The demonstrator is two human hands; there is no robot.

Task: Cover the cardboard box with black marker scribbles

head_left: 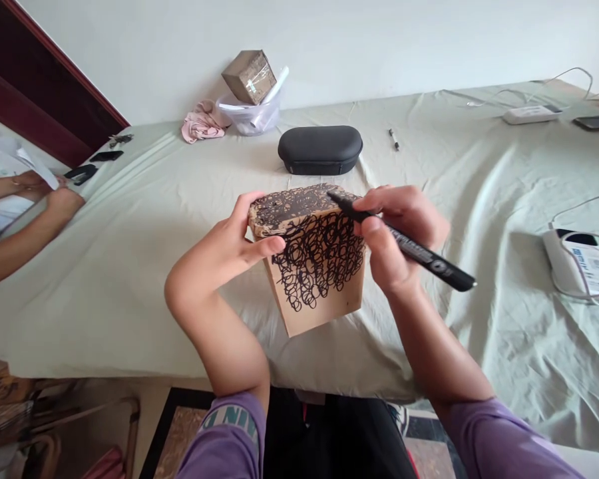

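Right of a scribbled brown cardboard box (319, 259) clasped by the left hand (229, 243), the right hand (414, 213) is gripping a slim black marker (426, 258), tip pointing far-left.

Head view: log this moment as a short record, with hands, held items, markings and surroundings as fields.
Left hand: grips the cardboard box at its left end, thumb on the facing side
Right hand: holds a black marker, uncapped
Marker tip: over the box's top face; contact cannot be told
Markings: dense black scribble on top; loops on the facing side's upper part, plain brown below
Behind box: black case
Farther back: small pen, pink cloth, plastic tub
Far left: another person's hands with white paper
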